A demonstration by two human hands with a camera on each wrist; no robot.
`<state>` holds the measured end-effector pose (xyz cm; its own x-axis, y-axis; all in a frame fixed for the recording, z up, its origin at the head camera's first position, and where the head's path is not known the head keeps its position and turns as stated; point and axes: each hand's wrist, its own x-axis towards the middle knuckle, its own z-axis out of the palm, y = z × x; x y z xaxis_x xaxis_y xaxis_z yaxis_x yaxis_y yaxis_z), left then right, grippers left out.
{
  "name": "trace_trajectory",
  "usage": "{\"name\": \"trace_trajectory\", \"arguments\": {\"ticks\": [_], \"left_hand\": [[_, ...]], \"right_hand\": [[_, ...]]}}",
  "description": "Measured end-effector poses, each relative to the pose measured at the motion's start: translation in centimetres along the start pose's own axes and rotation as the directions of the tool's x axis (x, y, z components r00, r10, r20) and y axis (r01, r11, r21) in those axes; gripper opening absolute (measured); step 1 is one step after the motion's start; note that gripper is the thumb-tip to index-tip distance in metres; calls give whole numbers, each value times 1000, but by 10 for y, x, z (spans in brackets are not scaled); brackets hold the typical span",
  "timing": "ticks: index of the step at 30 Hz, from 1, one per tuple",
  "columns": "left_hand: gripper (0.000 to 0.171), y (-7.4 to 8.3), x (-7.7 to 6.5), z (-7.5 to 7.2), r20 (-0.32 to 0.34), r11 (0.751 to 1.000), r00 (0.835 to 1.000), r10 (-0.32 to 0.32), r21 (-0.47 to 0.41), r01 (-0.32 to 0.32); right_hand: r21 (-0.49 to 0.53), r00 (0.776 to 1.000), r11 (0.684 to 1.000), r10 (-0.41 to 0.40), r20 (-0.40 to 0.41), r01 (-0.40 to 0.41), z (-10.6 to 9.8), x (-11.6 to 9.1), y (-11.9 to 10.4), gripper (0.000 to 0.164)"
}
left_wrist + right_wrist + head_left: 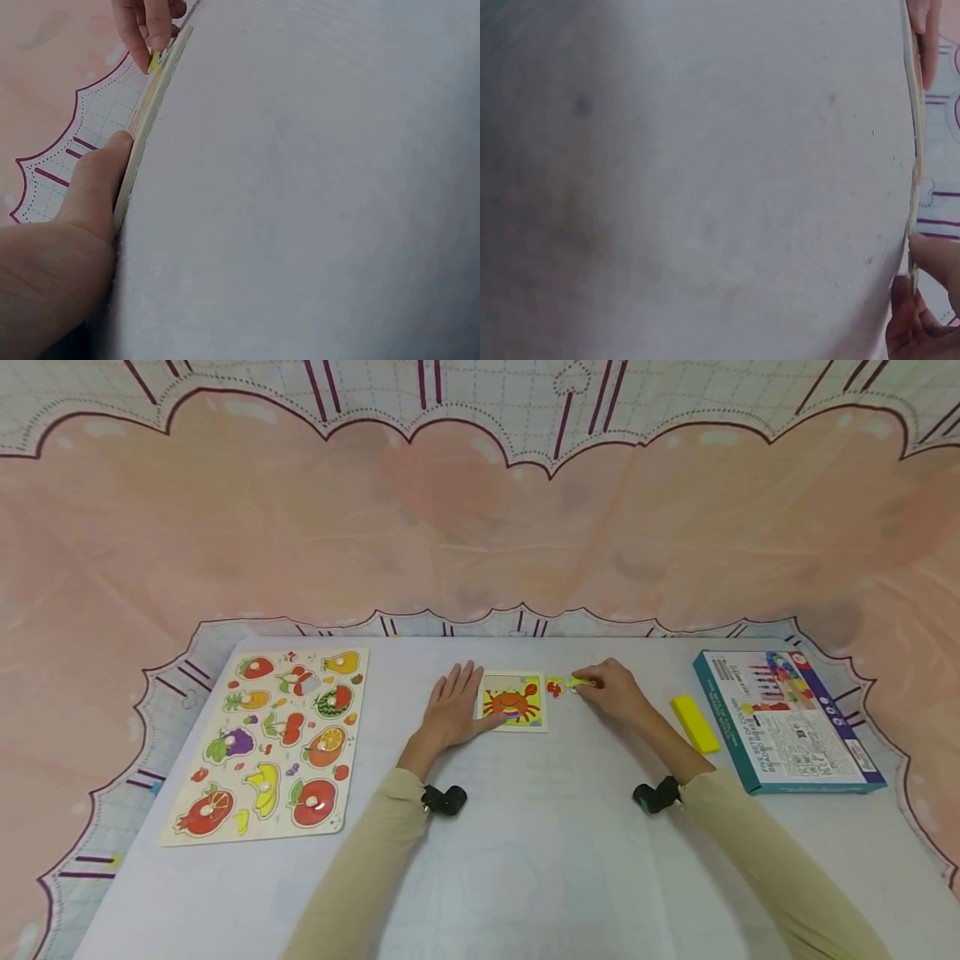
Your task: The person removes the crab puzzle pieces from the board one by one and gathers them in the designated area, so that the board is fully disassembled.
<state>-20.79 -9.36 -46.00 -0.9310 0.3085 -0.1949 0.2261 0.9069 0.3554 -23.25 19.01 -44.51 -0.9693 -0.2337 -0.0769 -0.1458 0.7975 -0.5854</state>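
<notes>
Left hand (452, 710): fingers straight, thumb on crab puzzle (522, 702)
Right hand (618, 692): fingertips pinching a piece (581, 682), apparently yellow

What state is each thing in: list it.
Crab puzzle: flat, upper left seemingly unfilled
Left hand: fingers straight, touching crab puzzle
Right hand: pinching a puzzle piece
Small piece: lying by crab puzzle
Fruit board: flat, pictures up
Blue box: flat, apparently closed
Yellow block: flat

hands (452, 706) (612, 691) 2 | puzzles (512, 703) (288, 753) 2 | box (795, 718) 1 | block (695, 724) 1 | pieces (583, 682) perhaps 2
</notes>
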Motion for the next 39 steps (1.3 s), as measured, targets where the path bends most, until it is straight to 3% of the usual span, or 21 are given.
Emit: {"name": "trace_trajectory", "arguments": {"ticks": [7, 12, 21, 28, 36, 39], "left_hand": [[98, 1, -1, -2, 1, 1000, 1000, -2, -9, 2], [98, 1, 0, 0, -1, 1000, 1000, -1, -7, 1], [97, 0, 0, 1, 3, 1000, 1000, -12, -5, 12], [97, 1, 0, 1, 9, 1000, 1000, -14, -6, 14], [97, -1, 1, 0, 1, 1000, 1000, -3, 19, 3], [97, -2, 1, 0, 1, 1000, 1000, 3, 23, -3]], "right_hand": [[-68, 1000, 998, -10, 8, 11, 0, 0, 2, 30], [-60, 1000, 998, 0, 25, 1, -1, 0, 2, 31], [11, 998, 998, -64, -1, 64, -3, 1, -6, 34], [67, 987, 992, -117, 106, 110, 8, 6, -27, 37], [80, 961, 972, -232, 153, 222, 22, 19, -42, 36], [51, 957, 971, -239, 166, 233, 27, 23, -43, 33]]}}
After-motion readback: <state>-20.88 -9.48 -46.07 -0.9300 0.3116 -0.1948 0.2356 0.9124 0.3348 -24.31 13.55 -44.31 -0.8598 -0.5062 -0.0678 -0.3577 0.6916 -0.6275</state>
